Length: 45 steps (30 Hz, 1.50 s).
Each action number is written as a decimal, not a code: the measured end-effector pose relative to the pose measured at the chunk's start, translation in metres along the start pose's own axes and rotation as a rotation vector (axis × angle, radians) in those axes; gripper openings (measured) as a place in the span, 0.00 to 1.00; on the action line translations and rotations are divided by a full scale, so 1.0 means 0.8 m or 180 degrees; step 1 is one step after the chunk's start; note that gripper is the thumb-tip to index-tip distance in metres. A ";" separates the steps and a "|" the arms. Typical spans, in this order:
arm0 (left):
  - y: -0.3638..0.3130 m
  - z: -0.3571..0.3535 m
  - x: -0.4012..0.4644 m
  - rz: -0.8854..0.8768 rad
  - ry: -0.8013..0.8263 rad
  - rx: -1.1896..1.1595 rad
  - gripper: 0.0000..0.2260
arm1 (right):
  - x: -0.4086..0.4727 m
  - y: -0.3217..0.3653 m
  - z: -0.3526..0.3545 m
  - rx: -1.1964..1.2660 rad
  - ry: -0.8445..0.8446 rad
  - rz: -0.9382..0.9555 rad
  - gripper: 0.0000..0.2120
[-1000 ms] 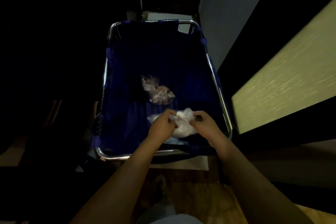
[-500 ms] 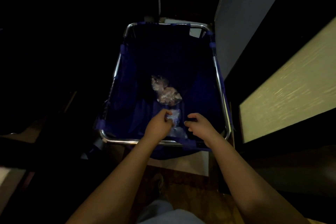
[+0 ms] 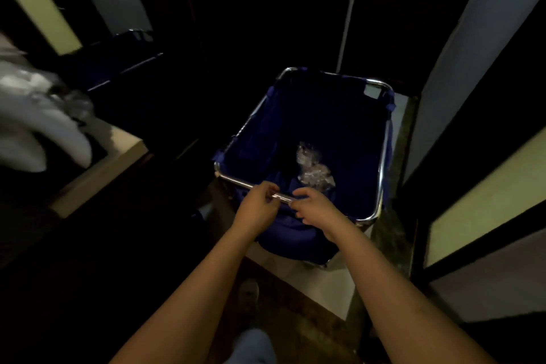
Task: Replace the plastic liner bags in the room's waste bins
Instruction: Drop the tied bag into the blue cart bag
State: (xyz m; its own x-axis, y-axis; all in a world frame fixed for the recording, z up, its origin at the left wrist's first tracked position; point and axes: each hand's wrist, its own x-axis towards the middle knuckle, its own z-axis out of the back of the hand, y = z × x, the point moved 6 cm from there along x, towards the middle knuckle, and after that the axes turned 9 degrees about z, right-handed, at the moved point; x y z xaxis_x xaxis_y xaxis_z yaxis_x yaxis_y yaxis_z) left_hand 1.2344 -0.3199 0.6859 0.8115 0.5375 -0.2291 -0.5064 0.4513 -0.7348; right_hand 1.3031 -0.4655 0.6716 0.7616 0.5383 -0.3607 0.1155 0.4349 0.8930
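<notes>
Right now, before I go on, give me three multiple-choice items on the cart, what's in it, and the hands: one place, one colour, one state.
1. Where do the crumpled clear bags lie?
A. inside the cart
B. on the floor
C. on the bed

2. What colour is the cart's cloth bag?
A. red
B. blue
C. white

3. What do the hands carry?
A. a full bin
B. a bottle
C. nothing

Answers: 1 A, they lie at the bottom of the cloth bag. 2 B, the cloth inside the metal frame is dark blue. 3 C, the left hand and right hand sit at the near rail, fingers curled, with no bag in them.
</notes>
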 end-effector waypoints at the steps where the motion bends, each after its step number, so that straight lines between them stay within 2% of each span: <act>1: 0.006 0.012 -0.018 0.0057 -0.0112 0.0001 0.10 | -0.011 0.006 -0.010 -0.0055 0.0086 0.0047 0.15; 13: 0.087 0.185 -0.217 0.0692 -0.1281 -0.0040 0.14 | -0.129 0.110 -0.193 -0.0528 0.1354 0.0856 0.18; 25: 0.193 0.363 -0.432 0.1227 -0.1570 -0.0147 0.16 | -0.291 0.206 -0.415 -0.0881 0.2302 0.1153 0.19; 29: 0.206 0.429 -0.516 0.1097 -0.1759 0.0088 0.16 | -0.364 0.251 -0.470 -0.0973 0.2441 0.1365 0.20; 33: 0.194 0.489 -0.587 0.0801 -0.2080 0.0519 0.15 | -0.434 0.304 -0.504 -0.1073 0.2487 0.1829 0.20; 35: 0.180 0.518 -0.617 0.0634 -0.2272 0.0714 0.16 | -0.465 0.333 -0.515 -0.1145 0.2481 0.2066 0.20; 41: 0.119 0.602 -0.679 0.0207 -0.2423 0.0977 0.15 | -0.558 0.429 -0.521 -0.1306 0.2428 0.2911 0.20; 45: 0.066 0.656 -0.708 -0.0151 -0.2668 0.1181 0.15 | -0.597 0.497 -0.510 -0.1437 0.2182 0.3521 0.18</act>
State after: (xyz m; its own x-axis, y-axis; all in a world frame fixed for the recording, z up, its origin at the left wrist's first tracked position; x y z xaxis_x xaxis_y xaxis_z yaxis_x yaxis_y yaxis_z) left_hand 0.5949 -0.2265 1.1117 0.4302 0.7879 0.4406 -0.6565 0.6081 -0.4463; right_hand 0.7252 -0.2552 1.0892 -0.1586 0.9416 0.2971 -0.6544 -0.3256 0.6824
